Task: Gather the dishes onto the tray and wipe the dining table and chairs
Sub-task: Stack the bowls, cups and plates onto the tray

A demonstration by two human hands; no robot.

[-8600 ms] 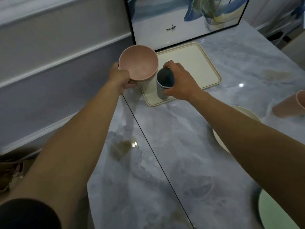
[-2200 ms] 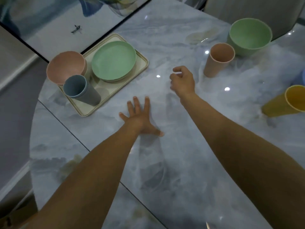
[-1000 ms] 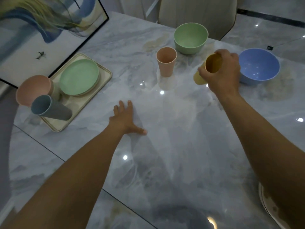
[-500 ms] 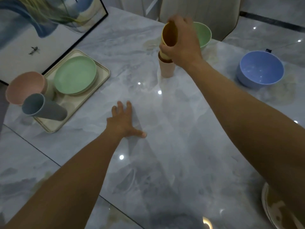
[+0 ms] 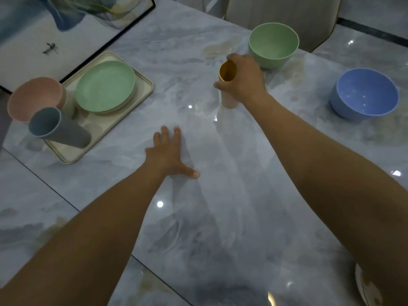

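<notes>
1. The right hand (image 5: 242, 80) has its fingers clamped around the yellow cup (image 5: 227, 70), which stands upright inside the pink cup (image 5: 229, 102) on the desk (image 5: 220, 195).
2. The tray (image 5: 150, 85) lies well apart, to the left of this stack.
3. The left hand (image 5: 170, 153), nearer the tray, rests flat on the desk, fingers spread.

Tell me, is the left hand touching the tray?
Apart. Head view shows bare tabletop between the left hand and the tray.
</notes>
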